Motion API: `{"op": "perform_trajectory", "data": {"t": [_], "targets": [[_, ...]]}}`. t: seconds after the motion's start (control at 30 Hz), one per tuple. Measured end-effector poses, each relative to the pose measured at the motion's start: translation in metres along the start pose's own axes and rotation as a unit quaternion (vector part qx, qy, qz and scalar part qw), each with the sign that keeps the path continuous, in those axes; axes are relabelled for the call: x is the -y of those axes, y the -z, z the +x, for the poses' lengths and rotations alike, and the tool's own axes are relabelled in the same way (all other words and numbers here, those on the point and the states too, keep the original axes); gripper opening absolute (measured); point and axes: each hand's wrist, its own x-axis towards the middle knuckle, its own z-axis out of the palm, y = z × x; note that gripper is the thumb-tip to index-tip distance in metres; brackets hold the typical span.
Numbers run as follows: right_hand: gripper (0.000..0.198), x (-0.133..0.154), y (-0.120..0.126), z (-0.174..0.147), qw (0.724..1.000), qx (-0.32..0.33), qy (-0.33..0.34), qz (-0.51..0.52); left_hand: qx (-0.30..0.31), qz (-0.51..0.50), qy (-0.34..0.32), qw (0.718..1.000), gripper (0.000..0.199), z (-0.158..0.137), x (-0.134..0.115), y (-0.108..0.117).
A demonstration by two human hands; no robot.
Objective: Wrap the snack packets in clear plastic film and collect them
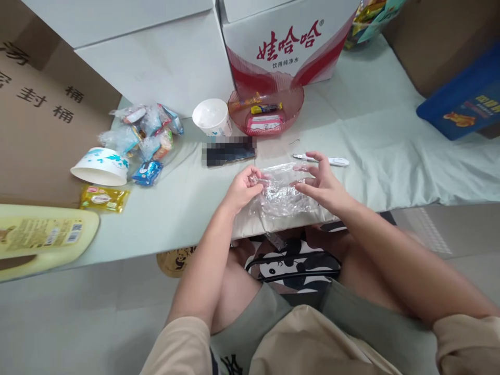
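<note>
A crinkled clear plastic bag [282, 197] lies at the front edge of the cloth-covered surface, between my hands. My left hand [247, 188] pinches the bag's left side with thumb and fingers. On the other side, my right hand [321, 183] has its fingers spread and curved over the bag's right edge; whether the fingertips touch the film I cannot tell. Just behind the right fingers lies a white utility knife [332, 161]. A dark phone [229, 152], partly pixelated, rests beyond my left hand.
Behind stand a pink glass bowl [269, 125] with small packets, a paper cup [213, 119] and a white carton [289, 47]. Leftward are a tipped paper bowl [100, 166], bagged snacks [144, 130], a yellow packet [104, 199] and a yellow bottle [47, 234]. A blue container [464, 94] stands right.
</note>
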Motion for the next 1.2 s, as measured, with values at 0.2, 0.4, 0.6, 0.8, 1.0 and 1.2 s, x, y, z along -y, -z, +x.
{"op": "perform_trajectory", "data": {"t": [0.2,0.4,0.6,0.8,1.0,1.2], "targets": [[0.038,0.001,-0.008,0.0,1.0,0.003,-0.017,0.011,-0.011,-0.128,-0.017,0.992,0.067,-0.008,-0.007,0.004],[0.027,0.006,-0.011,0.003,1.0,-0.01,0.018,-0.019,0.028,-0.082,0.096,0.992,0.054,-0.006,-0.002,-0.006],[0.031,0.006,-0.006,-0.001,0.999,0.038,-0.022,0.016,-0.008,-0.062,0.063,0.996,0.038,-0.007,-0.008,-0.002],[0.036,0.017,-0.002,-0.001,0.979,0.113,-0.062,0.154,-0.005,-0.135,0.061,0.989,0.02,-0.01,-0.014,0.009],[0.048,0.004,0.0,0.005,0.994,-0.005,-0.101,0.036,0.022,0.037,0.028,0.999,0.028,-0.006,-0.003,0.008],[0.033,0.001,-0.001,0.007,0.991,-0.13,-0.037,-0.004,-0.135,0.066,-0.067,0.986,0.04,0.001,0.003,0.01]]}}
